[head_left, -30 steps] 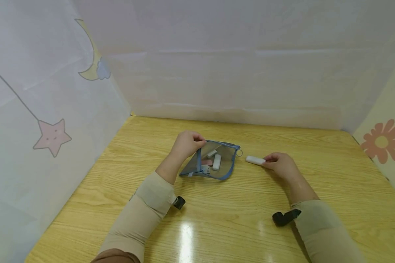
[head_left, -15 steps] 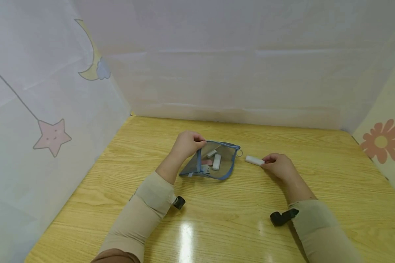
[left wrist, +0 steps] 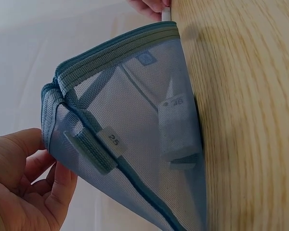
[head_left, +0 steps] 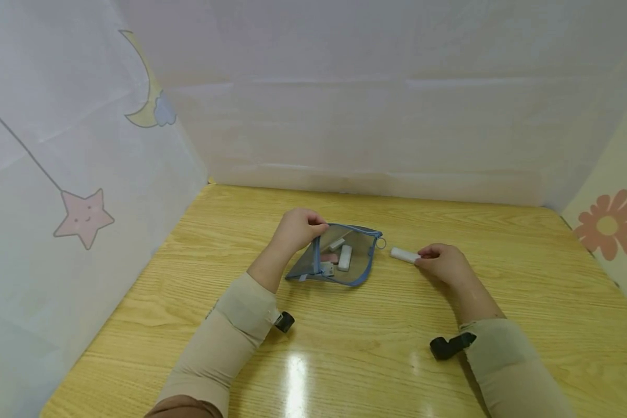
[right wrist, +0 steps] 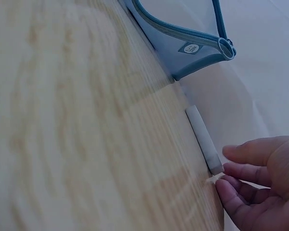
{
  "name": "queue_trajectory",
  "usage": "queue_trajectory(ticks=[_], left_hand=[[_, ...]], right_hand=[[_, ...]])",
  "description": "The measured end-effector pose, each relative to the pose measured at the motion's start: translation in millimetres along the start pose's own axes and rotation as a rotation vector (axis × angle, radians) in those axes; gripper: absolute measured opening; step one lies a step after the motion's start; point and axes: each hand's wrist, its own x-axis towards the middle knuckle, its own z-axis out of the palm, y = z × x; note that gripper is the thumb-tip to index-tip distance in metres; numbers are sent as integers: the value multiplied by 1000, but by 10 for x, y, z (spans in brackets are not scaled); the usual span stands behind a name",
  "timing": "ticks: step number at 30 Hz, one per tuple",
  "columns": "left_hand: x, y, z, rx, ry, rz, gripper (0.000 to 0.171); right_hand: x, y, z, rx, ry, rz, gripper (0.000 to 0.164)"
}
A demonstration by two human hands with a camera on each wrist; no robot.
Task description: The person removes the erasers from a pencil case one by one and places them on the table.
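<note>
Head view evenly lit, a bit dull; white glare streak on table (head_left: 366,337), well fwd of back edge, w/ fainter patch to its right; soft shadow by R hand (head_left: 446,264); wrist views dimmer, greyer; R wrist view blurs nearest bit of table

Pale walls (head_left: 345,116) with cartoon prints around a glossy wood-grain table (head_left: 360,342)
</note>
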Motion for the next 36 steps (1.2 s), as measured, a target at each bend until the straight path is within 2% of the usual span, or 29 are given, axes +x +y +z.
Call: queue_trajectory(ticks=[8, 17, 26, 36], left_hand=[[0, 2, -4, -4, -3, -4, 13], [-6, 14, -16, 1, -16, -11, 14], [-2, 16, -7, 10, -12, 1, 14], [4, 20, -10, 26, -19, -4, 15]], right_hand=[[-84, -97, -112, 68, -2, 8, 43], [-144, -266, -116, 93, 1, -57, 46], [-148, -446, -6, 80, -5, -114, 38], [-157, -727, 252, 119, -35, -160, 27]])
